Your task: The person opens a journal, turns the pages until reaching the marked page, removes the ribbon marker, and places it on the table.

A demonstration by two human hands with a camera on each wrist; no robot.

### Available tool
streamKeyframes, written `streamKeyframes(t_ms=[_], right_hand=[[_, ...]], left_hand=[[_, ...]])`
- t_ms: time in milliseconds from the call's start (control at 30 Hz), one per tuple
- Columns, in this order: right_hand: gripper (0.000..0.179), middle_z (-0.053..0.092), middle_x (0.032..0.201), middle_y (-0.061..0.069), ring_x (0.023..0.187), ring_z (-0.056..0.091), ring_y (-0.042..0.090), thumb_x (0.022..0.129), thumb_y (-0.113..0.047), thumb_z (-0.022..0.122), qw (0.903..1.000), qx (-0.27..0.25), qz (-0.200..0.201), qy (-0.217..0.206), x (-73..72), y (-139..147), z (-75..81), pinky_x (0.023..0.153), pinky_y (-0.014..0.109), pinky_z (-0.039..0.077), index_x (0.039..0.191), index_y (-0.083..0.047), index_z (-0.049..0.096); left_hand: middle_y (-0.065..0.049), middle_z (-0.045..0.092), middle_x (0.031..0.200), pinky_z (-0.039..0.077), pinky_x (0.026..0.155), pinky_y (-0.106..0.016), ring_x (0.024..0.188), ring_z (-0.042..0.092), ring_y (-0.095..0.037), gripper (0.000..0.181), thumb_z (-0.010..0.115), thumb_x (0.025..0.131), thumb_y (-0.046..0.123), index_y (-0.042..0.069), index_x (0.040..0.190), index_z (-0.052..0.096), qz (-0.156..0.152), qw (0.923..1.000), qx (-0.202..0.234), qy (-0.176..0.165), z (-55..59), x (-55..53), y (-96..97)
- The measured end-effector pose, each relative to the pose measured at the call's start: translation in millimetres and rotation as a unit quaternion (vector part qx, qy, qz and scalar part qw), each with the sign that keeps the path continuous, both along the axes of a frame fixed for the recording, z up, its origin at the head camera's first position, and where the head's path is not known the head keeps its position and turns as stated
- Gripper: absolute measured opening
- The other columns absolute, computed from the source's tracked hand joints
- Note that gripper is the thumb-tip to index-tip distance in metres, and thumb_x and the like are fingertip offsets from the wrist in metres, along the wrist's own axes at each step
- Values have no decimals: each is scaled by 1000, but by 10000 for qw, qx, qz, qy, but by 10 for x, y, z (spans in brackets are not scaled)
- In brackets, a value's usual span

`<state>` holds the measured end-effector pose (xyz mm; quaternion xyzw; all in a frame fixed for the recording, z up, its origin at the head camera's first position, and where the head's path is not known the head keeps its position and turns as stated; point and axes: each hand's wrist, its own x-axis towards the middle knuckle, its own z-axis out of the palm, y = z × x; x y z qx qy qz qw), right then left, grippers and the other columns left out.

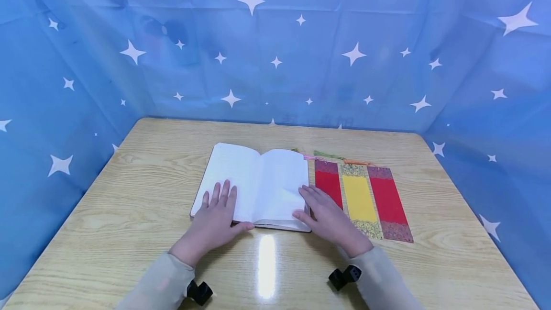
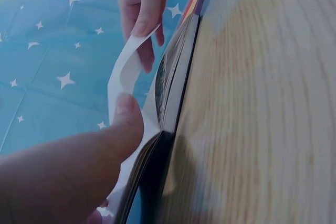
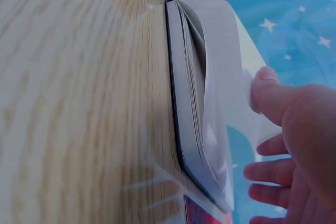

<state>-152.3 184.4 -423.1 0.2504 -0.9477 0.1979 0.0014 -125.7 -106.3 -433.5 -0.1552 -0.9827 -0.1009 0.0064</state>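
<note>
A book (image 1: 241,166) with white pages lies open on the table, its dark cover edge showing beneath. My left hand (image 1: 216,221) rests flat on the left page, fingers spread and thumb along the near edge by the spine. At the right edge, my right hand (image 1: 329,216) holds a page (image 3: 223,61) between thumb and fingers. That page curves up off the stack of pages below, leaving a gap visible in both wrist views. In the left wrist view, a dark patterned patch (image 2: 160,85) shows under the lifted page.
Right of the book lie three tasseled bookmarks: a red one (image 1: 328,181) partly behind my right hand, a yellow one (image 1: 358,197) and another red one (image 1: 389,200). Their tassels (image 1: 329,155) point to the far side. A blue star-patterned cloth (image 1: 275,37) surrounds the wooden table (image 1: 142,195).
</note>
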Motion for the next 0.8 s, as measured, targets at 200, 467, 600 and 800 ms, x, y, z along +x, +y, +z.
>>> streamKeyframes(t_ms=[200,467,600,800], right_hand=[[74,40,143,13,132,33,31,86,-51,58,9997,-91,104,189,10,-32,10,105,47,31,142,-7,38],[72,41,141,14,131,35,31,88,-50,56,9992,-23,174,360,18,-57,27,107,47,27,142,-6,38],[70,43,140,14,130,36,31,89,-48,56,9986,-90,168,501,14,-50,36,107,48,25,142,-5,38],[70,41,142,12,131,35,30,90,-47,55,9981,-229,113,555,9,-49,64,108,50,21,143,-6,36]], left_hand=[[-24,16,150,16,107,-57,137,12,-40,109,32,77,82,-2,145,23,70,9995,-240,208,-16,14,88],[-25,17,149,15,109,-52,137,13,-40,94,38,87,68,-4,145,21,-58,9984,-275,481,-35,10,146],[-25,18,149,16,110,-50,137,16,-38,91,46,88,61,-5,145,21,-401,9950,-64,911,-41,4,137],[-21,16,151,12,111,-48,137,16,-38,91,54,88,53,-4,146,14,-889,9834,12,1580,-56,-18,102]])
